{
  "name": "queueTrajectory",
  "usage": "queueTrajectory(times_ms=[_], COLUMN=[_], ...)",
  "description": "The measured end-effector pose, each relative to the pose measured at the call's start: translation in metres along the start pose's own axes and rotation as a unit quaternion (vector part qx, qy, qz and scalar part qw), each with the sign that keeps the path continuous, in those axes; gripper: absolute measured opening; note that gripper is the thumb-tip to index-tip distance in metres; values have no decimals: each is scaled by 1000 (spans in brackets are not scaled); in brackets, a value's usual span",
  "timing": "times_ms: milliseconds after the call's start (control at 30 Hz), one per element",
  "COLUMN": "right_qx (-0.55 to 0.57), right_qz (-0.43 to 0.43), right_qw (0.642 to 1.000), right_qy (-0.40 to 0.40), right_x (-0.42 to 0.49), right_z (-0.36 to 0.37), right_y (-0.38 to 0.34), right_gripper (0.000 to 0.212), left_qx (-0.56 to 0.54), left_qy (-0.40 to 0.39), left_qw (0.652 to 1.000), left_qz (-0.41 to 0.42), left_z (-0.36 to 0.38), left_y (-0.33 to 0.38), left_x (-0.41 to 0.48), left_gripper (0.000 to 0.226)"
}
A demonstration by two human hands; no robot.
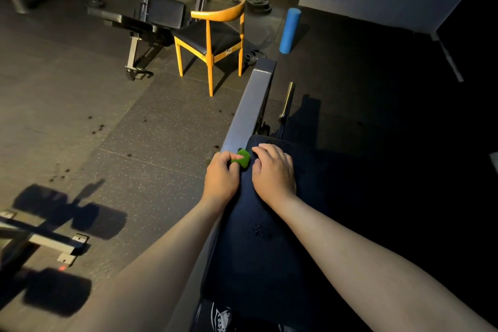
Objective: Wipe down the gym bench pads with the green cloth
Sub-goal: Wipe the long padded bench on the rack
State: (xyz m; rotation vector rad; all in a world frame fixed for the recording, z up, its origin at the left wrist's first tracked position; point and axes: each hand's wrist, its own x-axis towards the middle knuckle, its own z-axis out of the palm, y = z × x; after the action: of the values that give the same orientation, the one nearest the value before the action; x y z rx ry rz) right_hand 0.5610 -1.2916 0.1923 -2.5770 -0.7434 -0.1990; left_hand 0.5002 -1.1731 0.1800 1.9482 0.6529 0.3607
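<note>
Cloth sits at the far edge of the pad, pinched in the left hand — right hand rests spread beside it. Best flatten the wad — then overlap strokes along the pad.

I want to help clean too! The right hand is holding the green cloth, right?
No. In the head view the left hand holds the green cloth; the right hand just rests on the bench pad.

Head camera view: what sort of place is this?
Most likely a gym: a padded bench in front, a weight machine across the floor, and weight plates lying near the wall.
</note>
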Motion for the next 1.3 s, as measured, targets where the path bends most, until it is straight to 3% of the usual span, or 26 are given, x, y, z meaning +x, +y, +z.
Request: queueTrajectory(times_ms=[133, 500, 833, 1033, 1300], right_qx=[-5, -14, 12, -33, -87], right_qz=[-6, 15, 18, 16, -16], right_qw=[1000, 1000, 1000, 997, 995], right_qy=[-3, -10, -14, -64, -54], right_x=[0, 5, 1, -10, -43], right_z=[0, 0, -5, -14, -19], right_y=[0, -3, -4, -13, -24], right_gripper=[34, 35, 34, 36, 35], left_qx=[-9, -113, -95, -101, -152], left_qy=[12, -56, -13, 5, -22], left_qw=[1000, 992, 994, 991, 988], left_qz=[-9, -33, -59, -87, -23], left_z=[-12, 8, -12, -26, -21], left_y=[-7, 11, -10, -26, -15], left_x=[-20, 27, -22, -59, -41], left_gripper=[32, 37, 23, 21, 37])
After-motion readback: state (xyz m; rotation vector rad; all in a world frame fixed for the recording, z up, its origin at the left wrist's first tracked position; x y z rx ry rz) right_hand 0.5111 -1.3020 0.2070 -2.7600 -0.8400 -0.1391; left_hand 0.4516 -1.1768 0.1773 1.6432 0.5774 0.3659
